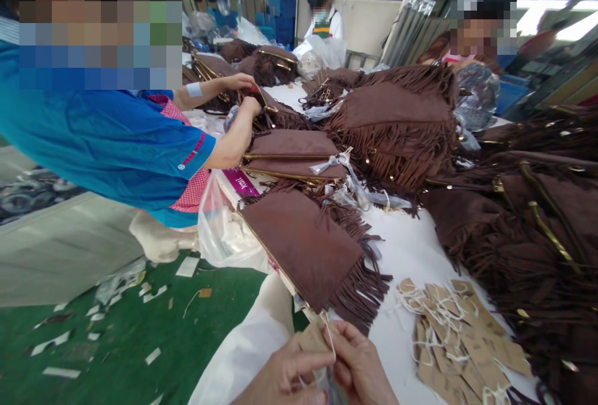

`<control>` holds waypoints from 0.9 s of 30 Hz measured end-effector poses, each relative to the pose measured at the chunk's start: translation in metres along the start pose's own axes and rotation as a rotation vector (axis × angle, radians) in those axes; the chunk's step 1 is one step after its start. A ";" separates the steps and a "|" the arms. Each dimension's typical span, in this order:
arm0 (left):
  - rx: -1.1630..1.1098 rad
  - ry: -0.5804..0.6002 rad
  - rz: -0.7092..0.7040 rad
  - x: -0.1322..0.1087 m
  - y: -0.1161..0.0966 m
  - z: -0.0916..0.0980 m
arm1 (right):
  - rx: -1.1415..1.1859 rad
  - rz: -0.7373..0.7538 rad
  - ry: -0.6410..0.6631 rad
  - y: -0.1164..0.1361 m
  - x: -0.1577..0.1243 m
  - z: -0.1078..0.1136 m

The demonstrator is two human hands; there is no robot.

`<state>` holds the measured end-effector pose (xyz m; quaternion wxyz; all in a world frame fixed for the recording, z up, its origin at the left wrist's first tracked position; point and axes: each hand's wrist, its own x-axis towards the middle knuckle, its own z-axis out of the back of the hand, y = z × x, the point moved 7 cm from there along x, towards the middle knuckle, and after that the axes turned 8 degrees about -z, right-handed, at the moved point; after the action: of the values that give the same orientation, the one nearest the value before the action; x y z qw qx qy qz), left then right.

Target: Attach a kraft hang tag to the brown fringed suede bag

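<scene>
At the bottom centre, my left hand (289,371) has its fingers closed around a tan cardboard tag (312,338). Close beside it on the right, my right hand (357,355) pinches the tag's white string (331,333). Some clear plastic shows between the hands. Just beyond them, a brown fringed bag (303,243) lies on the white table (397,255), its zipped edge towards the left. A pile of tan tags (460,343) with white strings rests to the right of my hands.
A co-worker in a blue shirt (116,137) handles another bag at the left. Brown bags (402,106) are heaped across the table and along the right side (504,255). A clear plastic bag (228,224) hangs at the table's left edge. Scraps litter the green floor (187,343).
</scene>
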<state>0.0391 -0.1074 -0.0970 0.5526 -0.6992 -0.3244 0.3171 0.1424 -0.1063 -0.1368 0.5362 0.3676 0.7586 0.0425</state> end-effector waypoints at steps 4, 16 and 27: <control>0.131 -0.069 0.032 0.001 -0.010 0.009 | -0.104 -0.005 0.150 -0.002 0.000 -0.012; 0.634 -0.133 -0.260 -0.022 -0.097 0.044 | 0.016 0.194 -0.116 -0.002 0.004 0.006; 0.728 -0.132 -0.588 -0.025 -0.146 0.054 | -0.360 0.466 -0.275 -0.012 0.000 0.002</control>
<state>-0.0336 -0.0706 0.0379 0.8063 -0.3168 -0.4109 0.2839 0.1380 -0.1161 -0.1433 0.6658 0.4330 0.5549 0.2476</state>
